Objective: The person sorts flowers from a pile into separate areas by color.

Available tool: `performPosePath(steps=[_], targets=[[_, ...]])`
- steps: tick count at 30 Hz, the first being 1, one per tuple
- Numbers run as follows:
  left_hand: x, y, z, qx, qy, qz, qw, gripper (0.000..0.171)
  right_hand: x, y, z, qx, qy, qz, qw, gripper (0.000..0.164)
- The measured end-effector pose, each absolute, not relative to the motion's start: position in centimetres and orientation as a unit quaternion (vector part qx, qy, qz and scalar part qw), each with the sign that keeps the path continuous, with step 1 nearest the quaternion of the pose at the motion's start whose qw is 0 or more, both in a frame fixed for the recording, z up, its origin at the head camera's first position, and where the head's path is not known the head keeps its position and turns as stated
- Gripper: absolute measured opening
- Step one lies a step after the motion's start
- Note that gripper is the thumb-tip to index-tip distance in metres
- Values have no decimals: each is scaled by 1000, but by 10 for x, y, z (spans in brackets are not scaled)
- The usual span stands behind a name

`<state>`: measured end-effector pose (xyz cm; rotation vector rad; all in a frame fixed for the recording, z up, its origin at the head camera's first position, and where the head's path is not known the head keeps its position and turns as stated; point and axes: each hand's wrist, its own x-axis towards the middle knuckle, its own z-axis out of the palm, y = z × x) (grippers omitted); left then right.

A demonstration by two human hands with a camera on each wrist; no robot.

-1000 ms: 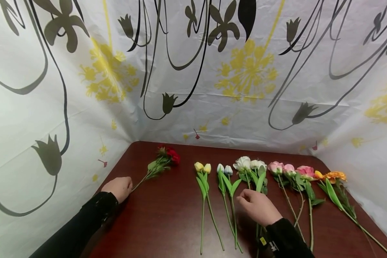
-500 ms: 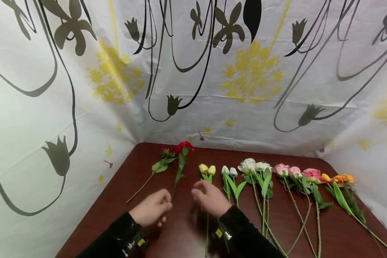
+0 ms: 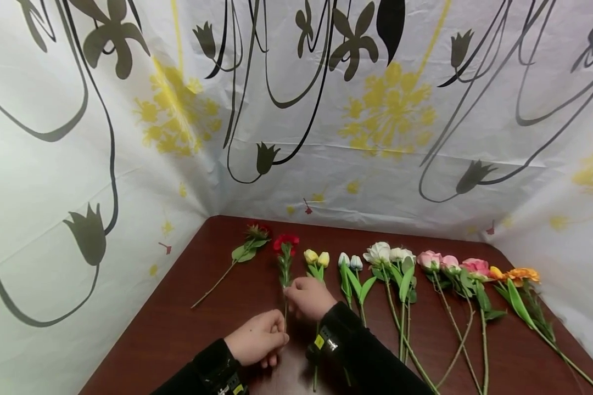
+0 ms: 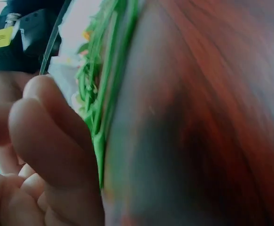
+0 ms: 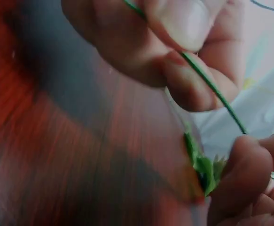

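Observation:
A red carnation (image 3: 286, 242) on a slim green stem is held by both hands, its head pointing away over the table. Low on the stem, the left hand (image 3: 259, 337) pinches it between thumb and fingers. Higher up, just below the leaves, the right hand (image 3: 310, 299) grips the same stem. The right wrist view shows the stem (image 5: 212, 87) running taut between the two hands. Another red flower (image 3: 247, 249) with broad leaves lies to the left, untouched. Yellow tulips (image 3: 317, 258) lie partly behind the right hand.
Rightward on the brown table (image 3: 178, 351) lie pale blue tulips (image 3: 351, 263), white flowers (image 3: 387, 255), pink flowers (image 3: 454, 266) and orange flowers (image 3: 519, 276), stems toward the front. A patterned white sheet (image 3: 296, 186) encloses the table's back and sides.
The left hand has brought the carnation rightward from beside the other red flower, which stays behind. The right hand has come left from the white flowers and now grips the carnation's stem.

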<state>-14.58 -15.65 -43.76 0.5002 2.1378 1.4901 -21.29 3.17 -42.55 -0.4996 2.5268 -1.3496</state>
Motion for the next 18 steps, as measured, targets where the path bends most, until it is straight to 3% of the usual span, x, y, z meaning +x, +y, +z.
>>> performPosePath(steps=[11,18], targets=[[-147,-173,-449,168,812,502,245,16,-216,22,-447,-137,893,-406,136,34],[-154,-178,-442,179,816,501,228,18,-219,21,-449,-118,884,-433,130,21]])
